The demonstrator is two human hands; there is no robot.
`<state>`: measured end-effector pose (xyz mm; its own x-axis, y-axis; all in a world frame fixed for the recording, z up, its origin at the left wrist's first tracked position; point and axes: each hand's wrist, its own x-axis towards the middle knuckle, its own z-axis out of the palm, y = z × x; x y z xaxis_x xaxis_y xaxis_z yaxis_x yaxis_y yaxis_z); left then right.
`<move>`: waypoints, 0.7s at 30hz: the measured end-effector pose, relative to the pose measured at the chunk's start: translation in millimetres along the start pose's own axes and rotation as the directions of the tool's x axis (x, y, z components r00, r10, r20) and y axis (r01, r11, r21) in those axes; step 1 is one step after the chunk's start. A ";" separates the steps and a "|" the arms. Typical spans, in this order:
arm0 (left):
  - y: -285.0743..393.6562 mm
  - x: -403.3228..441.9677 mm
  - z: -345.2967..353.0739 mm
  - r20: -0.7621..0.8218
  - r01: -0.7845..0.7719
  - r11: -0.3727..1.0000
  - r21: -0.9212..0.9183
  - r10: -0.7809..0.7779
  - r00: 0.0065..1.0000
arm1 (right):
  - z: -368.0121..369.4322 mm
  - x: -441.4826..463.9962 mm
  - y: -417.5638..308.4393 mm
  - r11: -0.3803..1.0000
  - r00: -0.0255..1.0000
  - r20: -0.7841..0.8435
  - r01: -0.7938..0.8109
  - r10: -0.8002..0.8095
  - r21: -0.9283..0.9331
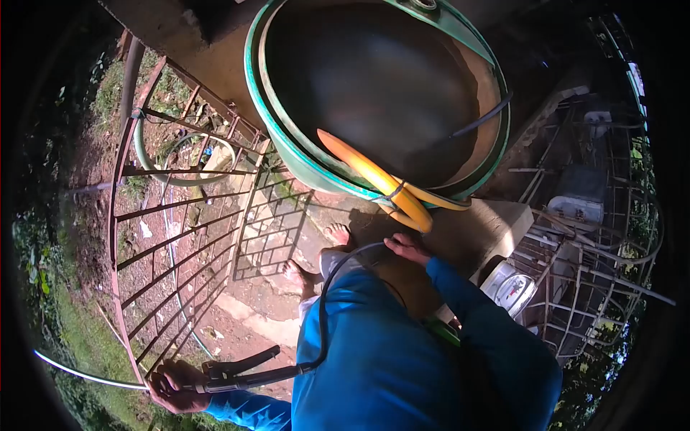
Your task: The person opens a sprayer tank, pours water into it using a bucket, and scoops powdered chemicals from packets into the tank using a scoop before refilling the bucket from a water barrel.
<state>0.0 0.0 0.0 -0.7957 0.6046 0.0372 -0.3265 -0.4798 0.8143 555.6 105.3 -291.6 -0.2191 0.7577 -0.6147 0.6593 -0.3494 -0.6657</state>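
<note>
Sprayer handle matt plastic; drum smooth plastic; gate metal (rough, rusty-looking).

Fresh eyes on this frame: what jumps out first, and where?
The big green-rimmed drum at top centre, with a bright yellow curved piece at its near rim. Next, the bright blue top filling bottom centre, and the barred metal gate at left. Lower left, the left hand grips a black-handled wand.
</note>
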 end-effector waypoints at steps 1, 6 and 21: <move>10.7 -20.0 31.6 0.046 0.100 0.994 -0.045 -0.098 0.994 | 10.2 1.9 2.9 0.998 0.999 0.004 0.036 -0.036 -0.043; -46.7 -60.6 52.3 -0.156 0.060 0.990 0.130 -0.039 0.987 | -40.1 52.2 31.3 0.910 0.970 -0.005 0.226 -0.243 -0.348; -89.5 -148.6 12.2 -0.122 -0.152 0.983 0.104 0.164 0.979 | -10.2 94.8 48.8 0.892 0.960 0.276 0.166 -0.048 -0.421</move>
<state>153.7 -39.1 -71.4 -0.8948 0.4353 0.0989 -0.1474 -0.4973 0.8549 574.3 165.7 -378.1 -0.4407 0.5922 -0.6746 0.8543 0.0458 -0.5178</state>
